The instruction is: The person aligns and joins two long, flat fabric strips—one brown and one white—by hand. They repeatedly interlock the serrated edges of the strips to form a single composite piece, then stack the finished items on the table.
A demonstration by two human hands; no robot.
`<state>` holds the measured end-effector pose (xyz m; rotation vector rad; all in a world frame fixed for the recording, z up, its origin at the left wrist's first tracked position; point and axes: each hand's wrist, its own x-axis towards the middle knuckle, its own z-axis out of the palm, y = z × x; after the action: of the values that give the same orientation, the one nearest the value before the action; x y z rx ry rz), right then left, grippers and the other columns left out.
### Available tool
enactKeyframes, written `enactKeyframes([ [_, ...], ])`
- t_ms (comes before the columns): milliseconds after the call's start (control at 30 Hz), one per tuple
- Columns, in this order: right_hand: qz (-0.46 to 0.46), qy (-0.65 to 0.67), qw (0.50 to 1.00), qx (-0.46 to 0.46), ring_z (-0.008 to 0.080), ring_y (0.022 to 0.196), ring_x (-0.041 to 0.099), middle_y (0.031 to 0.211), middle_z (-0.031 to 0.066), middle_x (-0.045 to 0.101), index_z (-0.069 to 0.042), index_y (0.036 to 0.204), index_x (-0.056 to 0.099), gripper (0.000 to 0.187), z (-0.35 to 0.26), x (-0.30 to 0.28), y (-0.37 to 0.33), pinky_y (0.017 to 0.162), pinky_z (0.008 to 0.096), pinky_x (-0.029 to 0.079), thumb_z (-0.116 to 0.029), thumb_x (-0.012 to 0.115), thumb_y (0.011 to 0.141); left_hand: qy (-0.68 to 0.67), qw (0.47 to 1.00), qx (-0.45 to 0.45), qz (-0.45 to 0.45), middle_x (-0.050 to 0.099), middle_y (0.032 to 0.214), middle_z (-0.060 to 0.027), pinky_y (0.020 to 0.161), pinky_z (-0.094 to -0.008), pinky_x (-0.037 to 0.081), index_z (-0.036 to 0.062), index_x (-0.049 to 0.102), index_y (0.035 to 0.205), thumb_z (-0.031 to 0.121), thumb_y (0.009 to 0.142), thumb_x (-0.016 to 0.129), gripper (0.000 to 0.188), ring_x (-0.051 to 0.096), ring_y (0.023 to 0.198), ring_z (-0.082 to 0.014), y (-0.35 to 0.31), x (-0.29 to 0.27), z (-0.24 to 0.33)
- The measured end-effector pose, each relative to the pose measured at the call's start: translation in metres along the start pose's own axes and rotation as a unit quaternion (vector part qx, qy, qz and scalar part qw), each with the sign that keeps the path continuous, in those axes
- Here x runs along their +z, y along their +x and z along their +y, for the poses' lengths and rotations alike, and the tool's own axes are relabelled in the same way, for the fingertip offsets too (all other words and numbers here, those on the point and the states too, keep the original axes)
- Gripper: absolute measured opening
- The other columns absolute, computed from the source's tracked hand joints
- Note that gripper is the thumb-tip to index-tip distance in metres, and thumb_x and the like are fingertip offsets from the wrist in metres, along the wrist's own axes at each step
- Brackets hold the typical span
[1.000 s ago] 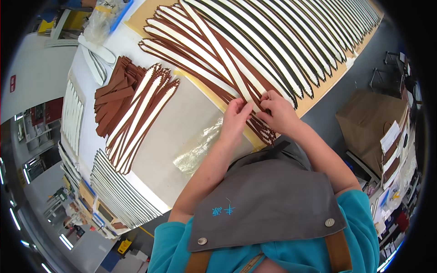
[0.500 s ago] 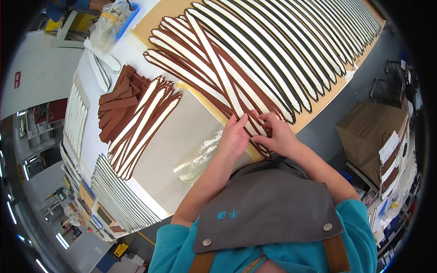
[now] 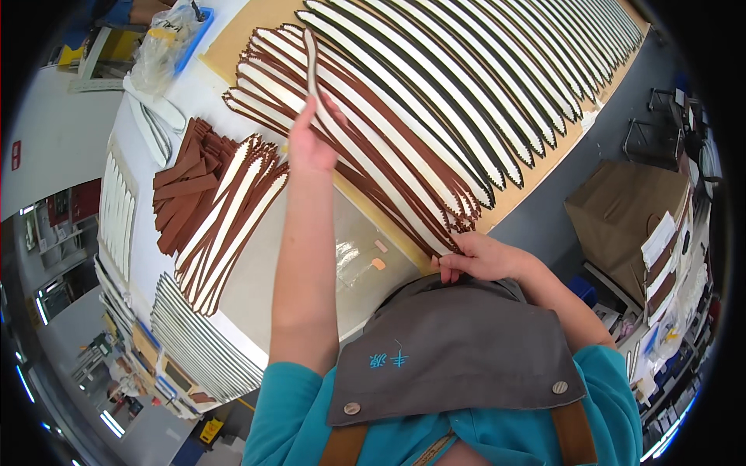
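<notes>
— What's nearest?

— The grey apron (image 3: 447, 353). Just beyond it is the right hand (image 3: 474, 258), thumb and fingers pinching the near end of a long white strip (image 3: 312, 66) with brown edging.

— And the other hand?

— The left hand (image 3: 313, 144) is well up the same strip, thumb and fingers curled about it, with the far end poking out past the fingertips. I'd say two holds suit something so long and thin; with one, it would likely droop.

— So where does that strip lie?

— Slantwise over a pile of brown-edged strips (image 3: 268, 74). I can't tell how much of it touches them.

— What's to the left?

— A grey mat (image 3: 260, 283) with clear film (image 3: 353, 260) on it, then a loose bundle of brown-edged strips (image 3: 225, 225) against a heap of plain brown strips (image 3: 186, 190). Both sit at the side, probably to stay within reach.

— Those farther right look tidier.

— The row of dark-edged strips (image 3: 435, 85)? They're laid side by side along the table (image 3: 203, 97), perhaps so each one lies flat and shows its edge.

— And beyond?

— A clear plastic bag (image 3: 163, 50) beside a blue tray (image 3: 200, 27), at the far left.
</notes>
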<state>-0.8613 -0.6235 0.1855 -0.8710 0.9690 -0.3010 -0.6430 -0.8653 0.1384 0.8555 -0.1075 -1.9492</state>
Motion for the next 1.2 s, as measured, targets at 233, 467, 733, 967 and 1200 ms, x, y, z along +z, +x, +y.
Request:
enactKeyframes([
  [233, -0.025, 0.0, 0.998, 0.06, 0.0088, 0.065, 0.056, 0.072, 0.0005, 0.059, 0.001, 0.108, 0.061, 0.032, -0.023, -0.007, 0.013, 0.062, 0.0243, 0.047, -0.027, 0.046, 0.103, 0.046, 0.992, 0.003, -0.119, 0.064, 0.108, -0.0106, 0.08, -0.0351, 0.051, -0.0045, 0.052, 0.123, 0.02, 0.101, 0.047, 0.033, 0.062, 0.089, -0.0199, 0.064, -0.013, 0.075],
  [467, -0.084, 0.069, 0.993, 0.042, 0.009, 0.069, 0.058, 0.075, 0.0007, 0.063, 0.0, 0.108, 0.063, 0.035, -0.007, -0.015, 0.015, 0.064, 0.0238, 0.047, -0.03, 0.047, 0.103, -0.02, 0.961, 0.082, -0.264, 0.063, 0.104, -0.0103, 0.085, -0.037, 0.048, -0.0044, 0.054, 0.123, 0.009, 0.094, 0.055, 0.032, 0.059, 0.091, -0.0214, 0.048, 0.028, 0.115],
  [733, 0.042, 0.112, 0.988, 0.097, 0.0115, 0.062, 0.059, 0.083, 0.006, 0.067, 0.0, 0.114, 0.058, 0.03, 0.004, -0.009, 0.024, 0.059, 0.0245, 0.049, -0.025, 0.056, 0.097, 0.187, 0.977, 0.085, 0.05, 0.061, 0.105, -0.012, 0.096, -0.041, 0.048, -0.0023, 0.055, 0.117, -0.002, 0.086, 0.062, 0.032, 0.06, 0.099, -0.0262, 0.048, -0.031, 0.088],
  [967, 0.27, -0.203, 0.941, -0.026, 0.0225, 0.063, 0.065, 0.077, 0.0149, 0.065, 0.002, 0.113, 0.049, 0.036, 0.008, 0.001, 0.022, 0.058, 0.0341, 0.051, -0.018, 0.067, 0.089, 0.196, 0.978, 0.067, -0.003, 0.06, 0.098, -0.0131, 0.091, -0.0434, 0.051, 0.0015, 0.053, 0.117, -0.003, 0.086, 0.056, 0.032, 0.061, 0.093, -0.0292, 0.051, -0.02, 0.093],
  [1200, 0.266, -0.2, 0.943, 0.008, 0.0339, 0.061, 0.063, 0.068, 0.0168, 0.063, 0.001, 0.089, 0.05, 0.022, 0.008, -0.004, 0.029, 0.06, 0.0405, 0.05, -0.019, 0.056, 0.096, 0.328, 0.933, 0.15, 0.016, 0.058, 0.115, -0.0176, 0.093, -0.0343, 0.049, -0.0088, 0.047, 0.13, 0.003, 0.086, 0.059, 0.047, 0.059, 0.103, -0.0263, 0.053, 0.003, 0.085],
])
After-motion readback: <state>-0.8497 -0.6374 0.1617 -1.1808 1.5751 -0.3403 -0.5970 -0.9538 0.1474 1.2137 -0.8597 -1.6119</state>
